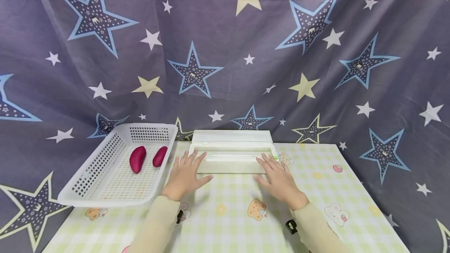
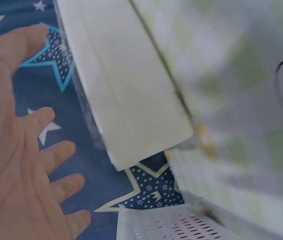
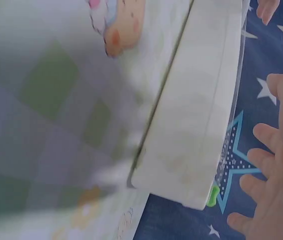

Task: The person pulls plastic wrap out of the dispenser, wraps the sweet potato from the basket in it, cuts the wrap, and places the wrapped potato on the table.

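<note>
The bare left hand [image 1: 183, 175] is spread, empty, near one end of the long white plastic box [image 1: 230, 168], laid left-to-right on the green-checked tablecloth [image 1: 232, 190]; the other end is as closely flanked by the bare right hand [image 1: 280, 180], likewise spread and empty.

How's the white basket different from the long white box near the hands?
The basket has lots of little holes, but the box has a smooth, solid front. The basket is bigger and wider, while the box is narrow. Two dark red lumps lie in the basket; the box has a small green piece at one end. Both are white and sit on the checked tablecloth.
</note>
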A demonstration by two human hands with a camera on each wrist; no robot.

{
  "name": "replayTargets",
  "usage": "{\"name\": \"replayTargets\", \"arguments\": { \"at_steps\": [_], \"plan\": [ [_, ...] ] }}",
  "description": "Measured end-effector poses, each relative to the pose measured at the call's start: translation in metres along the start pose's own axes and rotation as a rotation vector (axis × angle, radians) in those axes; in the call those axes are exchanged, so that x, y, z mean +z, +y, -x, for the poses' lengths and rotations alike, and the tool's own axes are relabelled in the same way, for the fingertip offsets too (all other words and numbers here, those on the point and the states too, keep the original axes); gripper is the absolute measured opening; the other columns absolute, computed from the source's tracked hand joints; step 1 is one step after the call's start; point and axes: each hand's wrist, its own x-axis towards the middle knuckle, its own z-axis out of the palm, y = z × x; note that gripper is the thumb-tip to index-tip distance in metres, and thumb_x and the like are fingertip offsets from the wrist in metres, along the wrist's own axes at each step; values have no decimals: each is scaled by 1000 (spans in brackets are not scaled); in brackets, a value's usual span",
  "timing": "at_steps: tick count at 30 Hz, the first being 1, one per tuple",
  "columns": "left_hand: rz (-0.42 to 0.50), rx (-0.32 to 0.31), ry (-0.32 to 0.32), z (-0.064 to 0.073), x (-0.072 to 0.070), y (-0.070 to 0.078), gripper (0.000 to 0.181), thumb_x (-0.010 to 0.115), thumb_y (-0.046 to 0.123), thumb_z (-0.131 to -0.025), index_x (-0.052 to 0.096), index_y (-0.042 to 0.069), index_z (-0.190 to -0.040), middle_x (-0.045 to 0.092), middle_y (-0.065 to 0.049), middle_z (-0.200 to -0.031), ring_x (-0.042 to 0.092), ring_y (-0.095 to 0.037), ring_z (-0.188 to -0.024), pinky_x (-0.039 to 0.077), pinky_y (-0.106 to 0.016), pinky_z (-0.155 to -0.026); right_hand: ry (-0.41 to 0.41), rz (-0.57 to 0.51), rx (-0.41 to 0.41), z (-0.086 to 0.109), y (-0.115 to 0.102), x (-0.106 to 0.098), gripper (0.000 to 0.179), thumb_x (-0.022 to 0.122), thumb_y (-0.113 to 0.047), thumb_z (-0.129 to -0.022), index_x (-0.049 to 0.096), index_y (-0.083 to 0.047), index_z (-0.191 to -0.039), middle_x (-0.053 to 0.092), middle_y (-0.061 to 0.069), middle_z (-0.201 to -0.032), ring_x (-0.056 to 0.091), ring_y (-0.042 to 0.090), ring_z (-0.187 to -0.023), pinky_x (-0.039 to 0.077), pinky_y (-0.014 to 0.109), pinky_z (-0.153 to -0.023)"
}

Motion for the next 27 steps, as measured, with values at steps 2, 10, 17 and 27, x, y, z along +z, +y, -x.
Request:
{"name": "replayTargets", "arguments": {
  "at_steps": [2, 10, 17, 27],
  "plan": [
    [4, -4, -22, -5, -4, -4, 82, 65, 59, -89, 41, 17, -154, 35, -17, -158, 23, -45, -146, 14, -67, -115, 2, 3, 2, -3, 4, -1, 60, 61, -43, -98, 50, -12, -148, 39, 13, -156, 33, 38, -143, 19, 67, -113],
    [19, 17, 10, -21, -21, -18, 79, 71, 47, -90, 43, 6, -152, 52, -20, -144, 46, -43, -132, 33, -63, -108, 21, -5, 1, -14, 27, -5, 56, 63, -42, -98, 56, -8, -141, 50, 15, -147, 40, 38, -139, 23, 62, -114],
    [52, 0, 9, -29, -21, -32, 65, 73, 42, -91, 53, 11, -145, 57, -17, -139, 50, -41, -127, 37, -62, -105, 57, -45, 2, -21, 44, -4, 47, 65, -36, -98, 60, -6, -135, 54, 17, -142, 47, 37, -131, 31, 59, -110],
    [90, 15, 50, -42, -11, -43, 33, 75, 33, -91, 74, 17, -120, 70, -5, -122, 63, -32, -111, 46, -57, -93, 12, -84, 53, -34, 56, -4, 37, 63, -27, -100, 63, -7, -131, 59, 14, -136, 48, 36, -128, 38, 57, -102]
  ]
}}
